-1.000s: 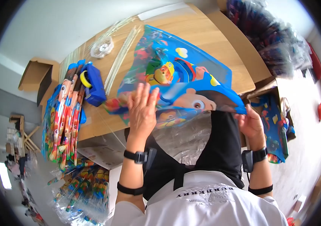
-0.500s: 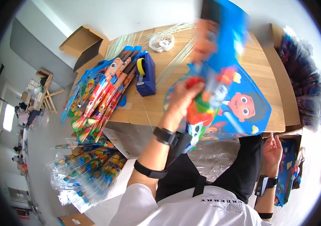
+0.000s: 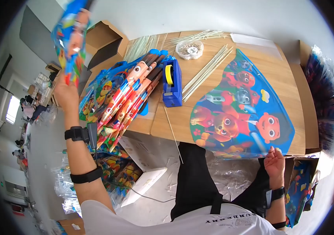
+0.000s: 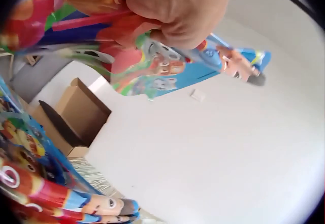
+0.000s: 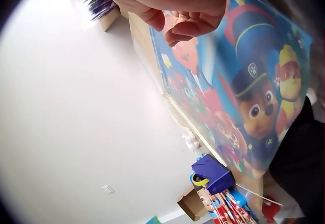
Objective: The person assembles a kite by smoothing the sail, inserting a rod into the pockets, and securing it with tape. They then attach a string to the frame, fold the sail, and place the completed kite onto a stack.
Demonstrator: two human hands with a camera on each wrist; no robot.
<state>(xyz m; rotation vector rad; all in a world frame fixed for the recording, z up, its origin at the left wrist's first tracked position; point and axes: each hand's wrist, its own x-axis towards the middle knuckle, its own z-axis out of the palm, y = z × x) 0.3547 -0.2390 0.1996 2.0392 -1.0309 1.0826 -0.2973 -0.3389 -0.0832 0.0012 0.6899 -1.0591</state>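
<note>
My left hand (image 3: 61,95) is raised at the far left and grips a folded kite (image 3: 74,43) printed with cartoon figures. In the left wrist view, fingers curl round the middle of its bright plastic film. Flat on the table's right half lies a spread kite sheet (image 3: 235,113), blue with cartoon puppies and a boy. My right hand (image 3: 275,162) is at its front right edge with loosely curled fingers and nothing visible in them; in the right wrist view the hand overlaps the sheet. A pile of folded kites (image 3: 129,92) lies at the table's left end, below the left hand.
A blue tape dispenser (image 3: 172,88) with yellow core stands beside the pile. Thin pale sticks (image 3: 206,74) and a clear bowl of small pieces (image 3: 189,49) lie behind it. One stick (image 3: 173,133) juts over the front edge. An opened carton (image 3: 103,41) sits at the back left.
The left hand has lifted the folded kite off the spread sheet and carried it far left, over the pile. The right hand let go of the sheet's corner and stays near the front edge.
</note>
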